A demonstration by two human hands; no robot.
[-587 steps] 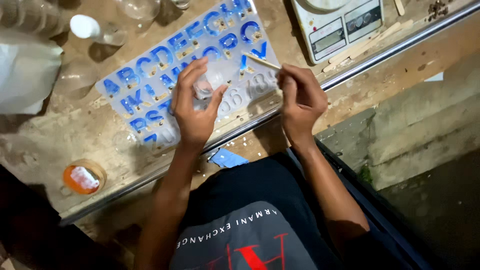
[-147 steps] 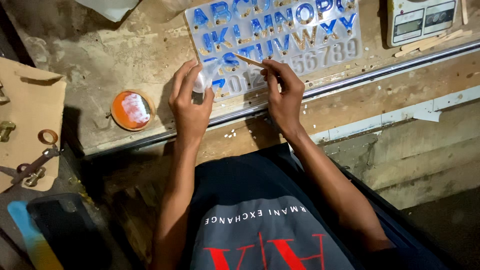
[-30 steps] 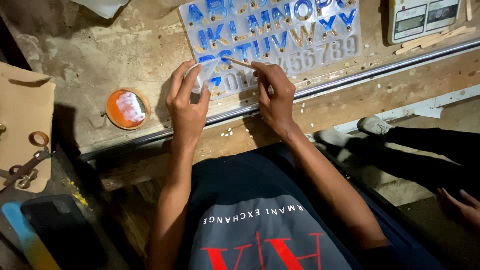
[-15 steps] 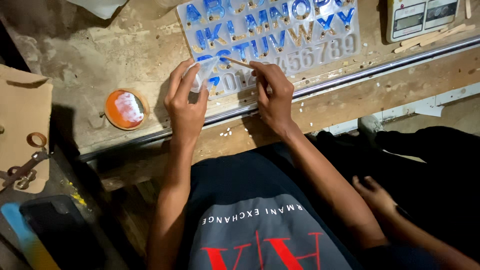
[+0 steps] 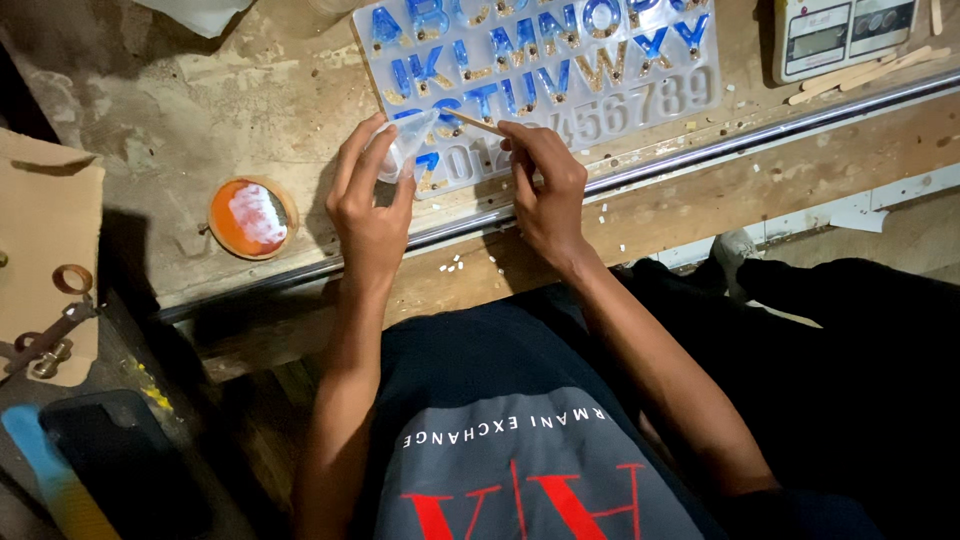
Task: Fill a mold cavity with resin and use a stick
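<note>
A clear silicone letter-and-number mould (image 5: 640,95) lies on the worn wooden bench, many of its cavities filled blue and gold. My left hand (image 5: 368,205) holds a small clear plastic cup (image 5: 408,148), tipped over the mould's lower left corner. My right hand (image 5: 545,190) pinches a thin wooden stick (image 5: 472,122) whose tip points into the cup's mouth. Both hands rest at the bench's front edge, above a metal rail.
A round orange lid (image 5: 252,216) with a white smear sits left of my hands. A digital scale (image 5: 845,30) and wooden sticks (image 5: 860,72) lie at the top right. Cardboard with metal hardware (image 5: 45,270) is at the left. Another person in dark clothes (image 5: 860,350) is at my right.
My hands have stayed on the cup and stick over the mould's lower left. The person in dark clothes has moved in closer at the right.
</note>
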